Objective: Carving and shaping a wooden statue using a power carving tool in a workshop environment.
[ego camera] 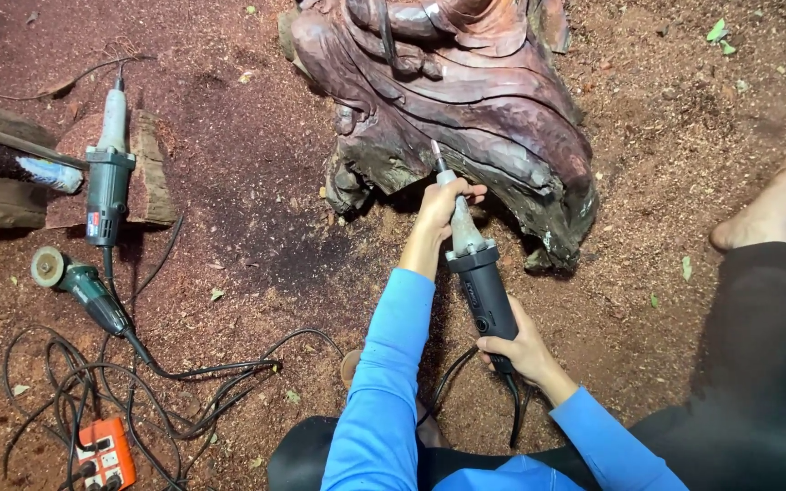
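Sawdust ground (256,227): carving (466,100), two grinders (106,182), cords, perhaps power strip (106,455).

Both arms in blue sleeves reach forward. Left hand (443,205) is stretched farther out, fingers curled in a grip; right hand (522,345) sits closer to the body, fingers wrapped tight, wrist bent.

Long black die grinder (477,268), grey-necked, tilted with its bit against the dark reddish wood carving (475,100)
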